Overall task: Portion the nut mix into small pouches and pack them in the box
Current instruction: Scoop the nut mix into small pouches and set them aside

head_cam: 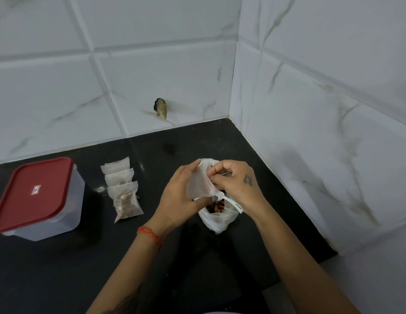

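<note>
My left hand (177,196) holds a small, empty-looking translucent pouch (201,184) by its left side. My right hand (237,180) pinches the pouch's top edge at the right, fingers curled. Both hands are above an open white plastic bag of nut mix (218,214) on the black counter; brown nuts show in its mouth. A white plastic spoon (229,200) sticks out of the bag below my right hand. Three filled pouches (124,189) lie in a row to the left. The clear box with a red lid (36,196) stands shut at far left.
The black counter (152,257) ends in a tiled corner at the back right. A small dark and tan fixture (160,108) sticks out of the back wall. The counter's right edge runs along the side wall close to the bag.
</note>
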`<act>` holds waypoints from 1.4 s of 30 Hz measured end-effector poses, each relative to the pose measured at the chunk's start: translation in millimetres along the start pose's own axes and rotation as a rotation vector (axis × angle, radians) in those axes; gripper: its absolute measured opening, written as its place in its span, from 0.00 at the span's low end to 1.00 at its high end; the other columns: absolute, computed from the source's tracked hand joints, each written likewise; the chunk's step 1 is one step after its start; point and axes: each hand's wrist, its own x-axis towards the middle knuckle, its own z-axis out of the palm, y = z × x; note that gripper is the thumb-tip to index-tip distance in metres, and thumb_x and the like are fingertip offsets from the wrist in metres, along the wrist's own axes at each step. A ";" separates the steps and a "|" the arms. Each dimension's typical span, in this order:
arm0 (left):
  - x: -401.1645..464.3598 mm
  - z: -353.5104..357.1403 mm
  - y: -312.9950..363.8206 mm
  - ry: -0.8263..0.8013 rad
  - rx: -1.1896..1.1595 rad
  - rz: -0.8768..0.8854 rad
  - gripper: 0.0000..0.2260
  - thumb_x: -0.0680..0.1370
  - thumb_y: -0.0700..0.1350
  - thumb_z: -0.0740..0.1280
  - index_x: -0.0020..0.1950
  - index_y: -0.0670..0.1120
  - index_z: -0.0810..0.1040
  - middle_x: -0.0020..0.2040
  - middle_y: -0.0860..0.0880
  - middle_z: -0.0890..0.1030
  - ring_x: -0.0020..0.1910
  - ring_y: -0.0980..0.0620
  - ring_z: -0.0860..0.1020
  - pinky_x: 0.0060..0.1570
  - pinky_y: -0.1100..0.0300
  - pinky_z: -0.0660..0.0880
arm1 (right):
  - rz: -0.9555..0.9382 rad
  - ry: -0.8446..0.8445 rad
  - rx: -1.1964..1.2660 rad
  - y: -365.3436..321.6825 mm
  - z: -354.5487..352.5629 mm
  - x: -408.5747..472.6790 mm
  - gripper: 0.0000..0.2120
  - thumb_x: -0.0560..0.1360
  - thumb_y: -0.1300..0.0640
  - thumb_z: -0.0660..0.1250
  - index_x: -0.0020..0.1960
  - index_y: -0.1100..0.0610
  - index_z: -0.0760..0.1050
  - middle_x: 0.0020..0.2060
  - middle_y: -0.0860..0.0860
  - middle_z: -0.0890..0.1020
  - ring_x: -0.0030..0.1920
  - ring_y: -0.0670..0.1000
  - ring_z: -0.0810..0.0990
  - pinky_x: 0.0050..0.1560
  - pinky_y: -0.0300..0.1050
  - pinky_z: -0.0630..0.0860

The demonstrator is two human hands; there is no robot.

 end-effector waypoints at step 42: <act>-14.9 20.8 -63.8 -0.051 -0.209 -0.426 0.25 0.69 0.47 0.76 0.63 0.52 0.70 0.58 0.53 0.77 0.57 0.55 0.76 0.55 0.61 0.73 | 0.368 -0.080 -0.599 72.8 -10.0 -5.2 0.08 0.70 0.52 0.73 0.47 0.53 0.81 0.42 0.50 0.83 0.44 0.50 0.81 0.49 0.46 0.78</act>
